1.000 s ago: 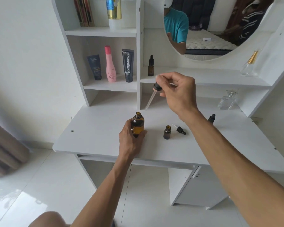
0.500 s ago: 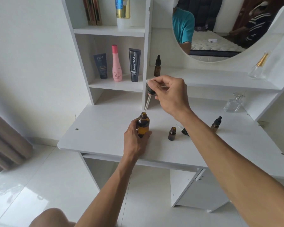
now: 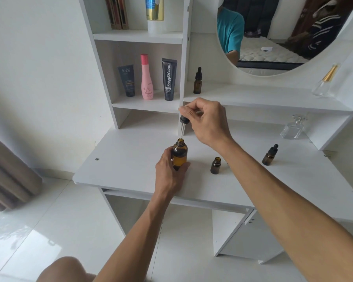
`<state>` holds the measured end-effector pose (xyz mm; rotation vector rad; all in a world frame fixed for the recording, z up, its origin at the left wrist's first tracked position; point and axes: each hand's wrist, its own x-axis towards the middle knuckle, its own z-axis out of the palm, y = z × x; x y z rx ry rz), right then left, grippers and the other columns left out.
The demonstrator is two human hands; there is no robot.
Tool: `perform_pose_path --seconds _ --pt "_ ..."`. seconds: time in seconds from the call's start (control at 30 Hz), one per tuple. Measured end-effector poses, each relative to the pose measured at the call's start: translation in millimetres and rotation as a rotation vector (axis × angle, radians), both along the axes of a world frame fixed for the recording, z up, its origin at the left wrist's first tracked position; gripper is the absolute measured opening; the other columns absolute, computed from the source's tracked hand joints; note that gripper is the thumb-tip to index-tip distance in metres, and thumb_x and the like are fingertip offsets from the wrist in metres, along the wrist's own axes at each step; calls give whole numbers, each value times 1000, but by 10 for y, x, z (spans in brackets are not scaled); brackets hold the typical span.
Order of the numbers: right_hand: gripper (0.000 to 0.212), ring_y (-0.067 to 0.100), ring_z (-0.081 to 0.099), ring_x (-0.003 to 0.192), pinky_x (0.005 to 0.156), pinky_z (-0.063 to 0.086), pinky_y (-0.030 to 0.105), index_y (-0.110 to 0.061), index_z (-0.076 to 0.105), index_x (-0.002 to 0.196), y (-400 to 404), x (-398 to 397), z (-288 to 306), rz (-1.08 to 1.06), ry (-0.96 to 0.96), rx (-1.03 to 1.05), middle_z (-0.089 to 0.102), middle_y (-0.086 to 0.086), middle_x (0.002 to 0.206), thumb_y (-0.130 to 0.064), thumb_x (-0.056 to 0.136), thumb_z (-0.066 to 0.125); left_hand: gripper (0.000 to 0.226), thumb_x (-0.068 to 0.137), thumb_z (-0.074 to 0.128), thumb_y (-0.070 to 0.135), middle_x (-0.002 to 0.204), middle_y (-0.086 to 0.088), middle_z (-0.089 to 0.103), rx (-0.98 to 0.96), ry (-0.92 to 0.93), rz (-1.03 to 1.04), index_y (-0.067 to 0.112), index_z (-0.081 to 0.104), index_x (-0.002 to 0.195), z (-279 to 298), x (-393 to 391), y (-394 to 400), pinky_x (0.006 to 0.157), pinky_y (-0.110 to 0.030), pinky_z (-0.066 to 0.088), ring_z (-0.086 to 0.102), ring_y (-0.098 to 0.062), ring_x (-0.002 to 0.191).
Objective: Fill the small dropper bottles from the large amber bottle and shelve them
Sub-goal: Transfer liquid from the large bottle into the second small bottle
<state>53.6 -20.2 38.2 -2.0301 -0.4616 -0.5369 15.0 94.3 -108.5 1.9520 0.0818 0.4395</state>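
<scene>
The large amber bottle [image 3: 180, 154] stands uncapped on the white desk [image 3: 130, 159], and my left hand [image 3: 169, 174] grips its lower body. My right hand [image 3: 206, 121] pinches the black cap of a glass dropper [image 3: 182, 127], whose tip hangs just above the amber bottle's mouth. A small open dropper bottle [image 3: 215, 165] stands on the desk to the right. Further right is a capped small bottle [image 3: 269, 155]. Another capped small bottle [image 3: 197, 81] stands on the shelf [image 3: 263, 94] under the mirror.
The left shelf compartment holds a dark tube [image 3: 127, 80], a pink bottle [image 3: 146, 78] and a black tube [image 3: 169, 79]. A clear glass bottle [image 3: 291, 128] sits at the desk's back right, another [image 3: 324, 80] on the shelf. A round mirror [image 3: 283, 33] hangs above.
My right hand has carried the dropper down and to the left, from tilted well above the desk to nearly upright with its tip over the amber bottle's mouth. My left hand kept hold of the bottle.
</scene>
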Motion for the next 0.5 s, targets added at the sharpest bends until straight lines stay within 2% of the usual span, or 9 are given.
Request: perform_pose_path --seconds 0.07,0.17,0.23,0.3,0.37,0.5 --pt "23 -12 62 61 60 47 7 -5 74 85 11 -14 -30 8 -3 -23 72 -4 72 -27 91 71 48 79 78 22 103 10 63 6 -8 -2 22 55 122 1 2 -4 66 -8 42 65 -15 84" --pt "23 -1 68 64 67 58 28 -12 73 81 27 -5 -98 4 38 -27 74 -7 71 -32 91 71 48 79 79 23 104 9 64 1 -4 -4 22 55 121 -2 6 -6 70 -16 46 65 -15 83" --pt "23 2 69 65 69 59 35 -15 72 81 38 -8 -143 -9 69 -43 74 -10 71 -35 91 71 48 79 78 22 104 8 63 -8 1 -7 22 55 121 -5 5 -3 69 -12 46 66 -15 82" --pt "22 0 67 64 70 59 37 -16 72 80 48 -17 -190 -8 86 -58 74 -11 71 -36 91 71 47 79 78 21 104 8 64 -15 -2 -9 21 55 120 -8 3 -1 67 -8 45 66 -14 81" --pt "21 0 67 64 71 59 37 -18 71 79 52 -22 -235 -3 98 -69 74 -10 71 -36 91 71 46 79 79 20 103 9 63 -16 -9 -11 21 55 119 -7 4 -3 68 -9 46 65 -13 81" --pt "22 8 71 70 71 59 40 -18 72 80 54 -11 -314 -10 130 -79 75 -8 73 -38 90 71 46 79 78 21 104 9 64 -14 -15 -14 21 55 119 -22 10 -4 75 -23 53 65 -14 84"
